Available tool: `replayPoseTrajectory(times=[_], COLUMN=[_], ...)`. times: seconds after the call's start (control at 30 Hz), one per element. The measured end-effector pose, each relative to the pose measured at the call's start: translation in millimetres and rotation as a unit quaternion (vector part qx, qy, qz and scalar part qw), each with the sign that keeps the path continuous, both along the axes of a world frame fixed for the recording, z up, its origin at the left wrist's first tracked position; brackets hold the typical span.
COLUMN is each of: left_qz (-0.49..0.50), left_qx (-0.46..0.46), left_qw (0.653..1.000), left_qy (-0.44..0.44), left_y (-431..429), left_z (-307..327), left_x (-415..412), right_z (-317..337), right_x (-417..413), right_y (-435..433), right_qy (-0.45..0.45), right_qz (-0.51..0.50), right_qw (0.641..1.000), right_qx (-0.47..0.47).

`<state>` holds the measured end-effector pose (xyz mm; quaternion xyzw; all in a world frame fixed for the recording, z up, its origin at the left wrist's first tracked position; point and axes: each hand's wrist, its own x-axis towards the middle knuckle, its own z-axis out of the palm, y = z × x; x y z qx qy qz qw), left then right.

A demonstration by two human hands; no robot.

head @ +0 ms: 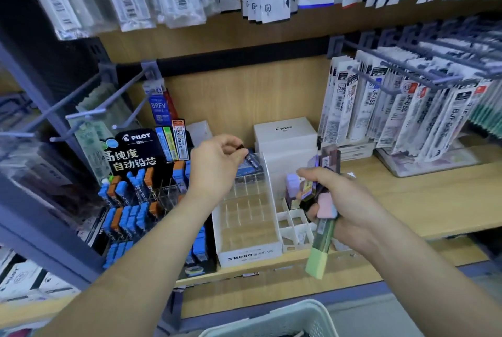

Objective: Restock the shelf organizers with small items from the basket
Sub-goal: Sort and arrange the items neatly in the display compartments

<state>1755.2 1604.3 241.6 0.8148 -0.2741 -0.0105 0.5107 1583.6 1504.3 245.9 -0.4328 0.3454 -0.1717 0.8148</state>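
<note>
Here, left hand (217,165) pinches a blurred dark item (252,160); right hand (353,209) grips cases (325,207).

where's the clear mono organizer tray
Head view, centre of the wooden shelf: the clear plastic MONO organizer tray stands between the black Pilot lead display, left, and the small white divided tray.

Matt wood-grain shelf (421,200), clear glossy plastic organizer (248,253), pale smooth plastic basket (307,317), grey metal hooks (89,112).
</note>
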Motion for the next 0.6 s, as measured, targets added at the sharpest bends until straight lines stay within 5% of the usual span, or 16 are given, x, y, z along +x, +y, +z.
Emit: replayPoseTrajectory(times=[0.17, 0.6], left_qz=[-0.016, -0.039], left_qx=[0.072, 0.133], left_qw=[0.994, 0.983], left_qy=[-0.081, -0.12], left_y=[-17, -30], left_z=[-21, -25], left_x=[10, 12], right_z=[-9, -17], right_x=[-1, -2], right_y=[-1, 0], right_qy=[0.016, 0.026], right_qz=[0.047, 0.091], right_qw=[0.999, 0.994], right_qx=[-0.011, -0.053])
